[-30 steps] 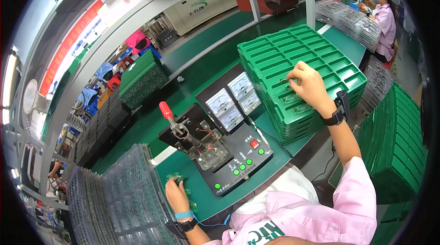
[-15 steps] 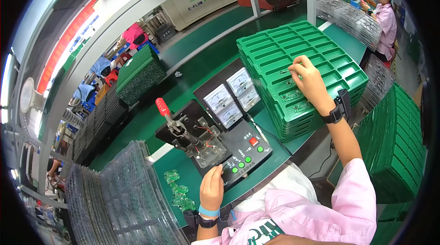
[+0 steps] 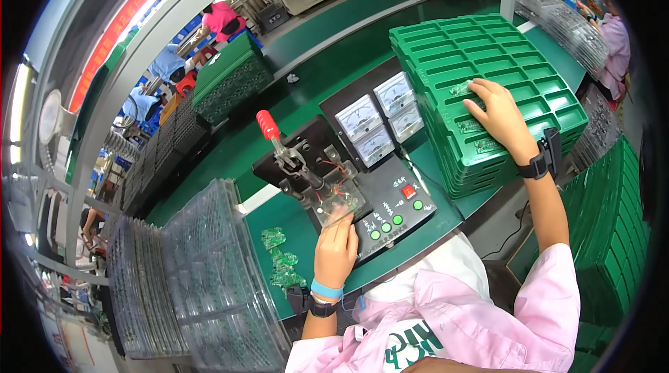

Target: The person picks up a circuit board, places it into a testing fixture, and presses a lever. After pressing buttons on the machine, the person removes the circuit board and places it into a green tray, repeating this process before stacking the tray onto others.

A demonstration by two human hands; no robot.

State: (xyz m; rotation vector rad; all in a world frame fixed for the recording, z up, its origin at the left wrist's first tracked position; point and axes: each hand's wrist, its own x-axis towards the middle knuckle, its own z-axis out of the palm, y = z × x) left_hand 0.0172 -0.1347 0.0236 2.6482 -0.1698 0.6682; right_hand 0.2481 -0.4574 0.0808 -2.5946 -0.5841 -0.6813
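My right hand [image 3: 503, 120] rests over the top green tray [image 3: 529, 97], thumb and fingers apart. Its fingertips are at a small circuit board [image 3: 460, 88] lying in a compartment, with two more boards, including one near the front edge [image 3: 488, 144], in the compartments nearer me. Stretched forward, the fingers of my left hand [image 3: 335, 251] reach the clear plate of a black test fixture [image 3: 341, 202]; their tips are blurred there, and I see nothing held. A toggle clamp with a red handle [image 3: 267, 125] stands raised behind the plate.
Analog meters [image 3: 362, 118] stand behind the fixture's control box, which has green buttons and a red switch [image 3: 409, 192]. Loose green boards [image 3: 282, 261] lie left of my left hand. Stacked clear trays [image 3: 212, 275] stand at left, more green trays [image 3: 610, 233] at right. Other people sit farther off.
My right hand has opened from a pinch, leaving a circuit board in the tray compartment. My left hand has moved from the control box's front edge onto the fixture plate. The view has shifted slightly.
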